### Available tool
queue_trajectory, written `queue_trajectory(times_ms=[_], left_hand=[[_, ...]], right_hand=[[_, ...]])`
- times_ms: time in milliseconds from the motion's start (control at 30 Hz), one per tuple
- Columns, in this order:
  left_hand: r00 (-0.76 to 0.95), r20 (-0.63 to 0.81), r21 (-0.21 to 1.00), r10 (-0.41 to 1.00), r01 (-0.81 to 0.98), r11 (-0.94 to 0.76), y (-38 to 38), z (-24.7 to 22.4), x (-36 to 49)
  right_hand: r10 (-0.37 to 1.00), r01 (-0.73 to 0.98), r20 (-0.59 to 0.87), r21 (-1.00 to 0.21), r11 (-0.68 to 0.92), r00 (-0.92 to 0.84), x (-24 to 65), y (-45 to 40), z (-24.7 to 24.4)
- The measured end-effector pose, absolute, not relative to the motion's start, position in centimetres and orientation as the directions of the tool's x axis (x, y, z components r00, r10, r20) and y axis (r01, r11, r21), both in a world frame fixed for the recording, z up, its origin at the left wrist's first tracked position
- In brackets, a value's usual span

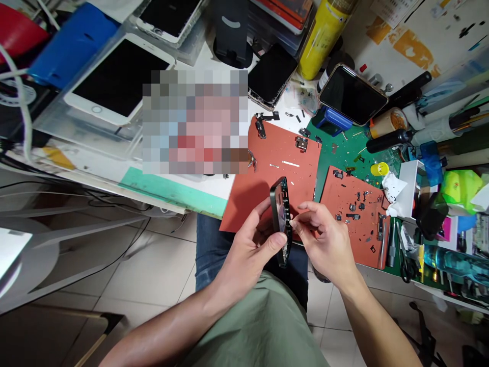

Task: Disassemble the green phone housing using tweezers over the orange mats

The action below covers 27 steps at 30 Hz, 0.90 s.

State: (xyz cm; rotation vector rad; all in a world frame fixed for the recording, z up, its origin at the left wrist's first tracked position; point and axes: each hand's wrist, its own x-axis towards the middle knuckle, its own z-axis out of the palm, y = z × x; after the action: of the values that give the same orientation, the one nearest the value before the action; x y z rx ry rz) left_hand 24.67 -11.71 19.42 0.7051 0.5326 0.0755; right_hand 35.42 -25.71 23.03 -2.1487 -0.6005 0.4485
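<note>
My left hand (244, 255) is closed around a black phone frame (280, 204), gripping it on edge with the thumb on its near face. The frame stands almost upright above my lap, its open inner side turned toward my right hand (328, 242). Thumb and index finger of that hand are pinched at the frame's inner edge; whatever lies between the fingertips is too small to make out. Behind the frame lies a reddish-brown mat (240, 196) with several small phone parts. A second reddish-brown mat (355, 250), right of my right hand, carries many tiny components.
A white phone (118, 76) lies on a plastic box at the left. Farther back are a dark phone (273, 74), a propped phone (353, 94) and a yellow can (324, 35). Scissors (408, 265) and a bottle (458, 262) sit at the right edge. One patch is pixelated.
</note>
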Motion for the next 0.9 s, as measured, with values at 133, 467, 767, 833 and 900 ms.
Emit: queue_trajectory(times_ms=[133,467,767,833,900], left_hand=[[0.890,-0.413,0.643,0.195,0.133,0.754,-11.5,19.1,24.5],[0.872,-0.446,0.587,0.200,0.116,0.801,-11.2,19.2,25.0],[0.872,-0.442,0.561,0.210,0.086,0.823,-11.2,19.6,25.2],[0.875,-0.435,0.556,0.212,0.076,0.827,-11.3,19.5,25.2],[0.877,-0.430,0.557,0.213,0.072,0.827,-11.3,19.5,25.3]], right_hand=[[0.553,0.369,-0.020,-0.725,-0.582,0.833,34.8,-25.3,23.0],[0.404,0.149,-0.095,-0.834,-0.531,0.910,33.6,-25.8,22.5],[0.428,0.171,-0.146,-0.768,-0.618,0.892,33.4,-25.5,22.2],[0.446,0.214,-0.122,-0.746,-0.631,0.887,33.4,-25.3,22.2],[0.468,0.268,-0.089,-0.720,-0.640,0.879,33.4,-25.2,22.1]])
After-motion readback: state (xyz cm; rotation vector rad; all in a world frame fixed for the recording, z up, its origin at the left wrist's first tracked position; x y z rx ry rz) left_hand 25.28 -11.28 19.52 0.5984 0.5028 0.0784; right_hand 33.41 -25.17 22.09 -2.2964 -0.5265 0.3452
